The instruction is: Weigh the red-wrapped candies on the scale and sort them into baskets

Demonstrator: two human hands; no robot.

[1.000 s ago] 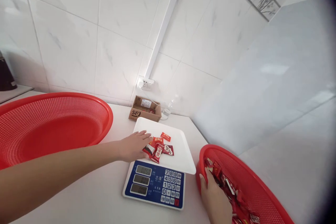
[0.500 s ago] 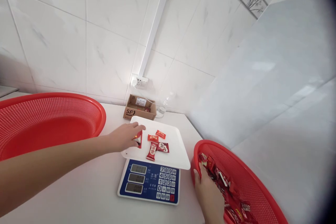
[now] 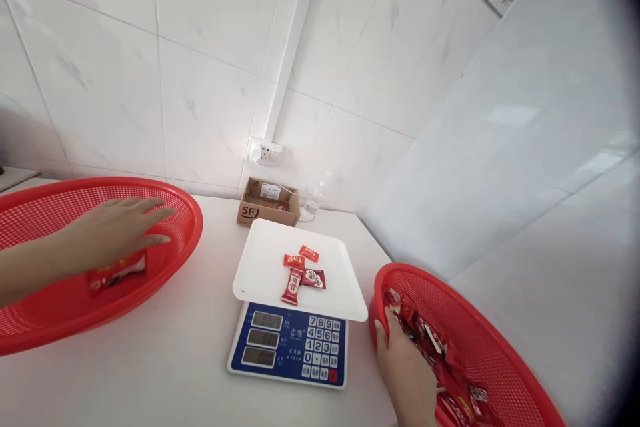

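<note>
The left hand [image 3: 113, 230] hangs over the left basket [image 3: 60, 328], its fingers loosely spread and the thumb apart from them. A red wrapped packet [image 3: 119, 272] is just under the palm, inside that basket (it is blurred, and I cannot tell whether it touches the hand). The right hand [image 3: 406, 368] rests at the near-left rim of the right basket [image 3: 493, 347], thumb at the rim and forefinger reaching inside; the other fingers are hidden, so I cannot tell how far they are closed or whether they hold anything. Many red packets [image 3: 457, 380] lie heaped in this basket, by the counter's [image 3: 175, 383] right edge.

Between the baskets stands a scale [image 3: 287, 347], its white pan [image 3: 270, 253] carrying four small packets [image 3: 293, 285], grouped right of the middle, one close to the near edge. Behind the pan, by the counter's back edge, sits a cardboard box [image 3: 269, 213] (marked SF), with a clear bottle [image 3: 311, 205] just beside it, nearer the back-right corner.
</note>
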